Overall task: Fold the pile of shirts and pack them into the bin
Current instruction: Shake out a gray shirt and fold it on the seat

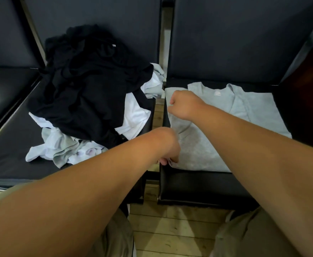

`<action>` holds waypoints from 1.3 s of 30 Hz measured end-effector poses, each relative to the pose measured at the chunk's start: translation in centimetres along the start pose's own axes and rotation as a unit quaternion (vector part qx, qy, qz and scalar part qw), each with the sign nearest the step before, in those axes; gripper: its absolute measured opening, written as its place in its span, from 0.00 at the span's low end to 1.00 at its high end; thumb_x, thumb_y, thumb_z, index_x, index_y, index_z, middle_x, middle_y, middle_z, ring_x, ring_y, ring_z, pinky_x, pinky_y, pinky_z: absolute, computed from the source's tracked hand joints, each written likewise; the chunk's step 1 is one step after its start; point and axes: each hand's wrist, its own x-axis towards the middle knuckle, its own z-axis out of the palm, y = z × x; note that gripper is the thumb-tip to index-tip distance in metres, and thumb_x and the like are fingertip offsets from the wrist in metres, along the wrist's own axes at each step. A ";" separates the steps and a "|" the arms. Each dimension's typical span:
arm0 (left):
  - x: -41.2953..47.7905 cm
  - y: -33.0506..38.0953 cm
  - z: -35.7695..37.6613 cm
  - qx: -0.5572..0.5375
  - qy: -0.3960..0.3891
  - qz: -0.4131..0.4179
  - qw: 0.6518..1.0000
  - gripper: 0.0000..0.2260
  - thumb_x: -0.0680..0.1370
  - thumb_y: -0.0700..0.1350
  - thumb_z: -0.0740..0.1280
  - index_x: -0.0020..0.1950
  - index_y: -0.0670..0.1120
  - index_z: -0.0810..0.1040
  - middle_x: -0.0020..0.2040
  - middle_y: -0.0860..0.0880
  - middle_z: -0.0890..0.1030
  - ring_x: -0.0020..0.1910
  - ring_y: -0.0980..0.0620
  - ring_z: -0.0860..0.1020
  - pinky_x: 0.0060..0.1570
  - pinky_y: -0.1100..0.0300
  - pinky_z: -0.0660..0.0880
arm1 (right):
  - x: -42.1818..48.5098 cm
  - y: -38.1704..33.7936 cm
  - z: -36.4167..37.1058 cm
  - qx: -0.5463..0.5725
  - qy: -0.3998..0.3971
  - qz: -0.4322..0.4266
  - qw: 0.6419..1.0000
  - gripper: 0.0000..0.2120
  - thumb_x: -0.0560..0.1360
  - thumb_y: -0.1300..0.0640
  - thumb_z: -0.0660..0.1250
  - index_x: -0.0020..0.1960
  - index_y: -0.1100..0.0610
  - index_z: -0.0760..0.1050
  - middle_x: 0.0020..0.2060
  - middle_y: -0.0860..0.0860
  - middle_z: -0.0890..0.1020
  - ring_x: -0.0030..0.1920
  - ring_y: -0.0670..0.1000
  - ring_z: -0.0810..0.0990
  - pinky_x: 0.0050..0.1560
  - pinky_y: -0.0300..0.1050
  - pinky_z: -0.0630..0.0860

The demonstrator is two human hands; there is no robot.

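A light grey shirt (241,115) lies spread flat on the right black seat (198,184), its collar toward the backrest. My left hand (167,149) pinches the shirt's near left corner at the seat's front edge. My right hand (184,104) grips the shirt's far left edge, near the sleeve. A pile of unfolded shirts (89,93), black on top with white and pale grey ones under it, sits on the left seat (7,156). No bin is in view.
Dark padded backrests (235,34) rise behind both seats. A narrow gap (158,112) with wooden floor separates the seats. My knees in khaki trousers (244,236) are at the bottom, over the plank floor (170,229).
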 end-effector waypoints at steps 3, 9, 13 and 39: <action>-0.2 -0.5 -0.6 0.014 -0.031 0.009 0.999 0.14 0.81 0.49 0.73 0.61 0.40 0.81 0.46 0.46 0.87 0.54 0.48 0.86 0.64 0.51 0.80 | 2.5 -1.9 1.4 -0.025 0.000 0.009 1.000 0.19 0.74 0.43 0.71 0.55 0.54 0.70 0.48 0.51 0.75 0.50 0.55 0.78 0.44 0.49 0.73; 0.7 -0.4 -0.6 0.099 -0.079 0.027 0.992 0.11 0.85 0.49 0.68 0.55 0.41 0.80 0.48 0.48 0.87 0.35 0.53 0.79 0.46 0.59 0.79 | 6.3 -3.5 2.9 -0.107 -0.006 0.154 0.982 0.34 0.73 0.55 0.75 0.75 0.56 0.67 0.71 0.57 0.73 0.69 0.60 0.75 0.61 0.55 0.77; 0.4 0.0 -0.9 0.081 -0.088 0.054 0.991 0.18 0.87 0.47 0.64 0.71 0.36 0.75 0.59 0.44 0.85 0.36 0.55 0.77 0.30 0.67 0.72 | 7.3 -3.9 2.4 -0.124 -0.019 0.132 0.983 0.23 0.78 0.62 0.70 0.72 0.59 0.74 0.67 0.57 0.78 0.65 0.59 0.79 0.55 0.51 0.76; -3.0 14.1 4.9 -0.067 -0.044 0.154 0.985 0.06 0.83 0.42 0.65 0.49 0.41 0.78 0.40 0.43 0.84 0.41 0.47 0.82 0.54 0.50 0.82 | 1.3 15.3 -8.1 0.232 0.116 0.184 0.948 0.15 0.81 0.60 0.61 0.61 0.62 0.82 0.46 0.55 0.84 0.48 0.59 0.84 0.49 0.54 0.84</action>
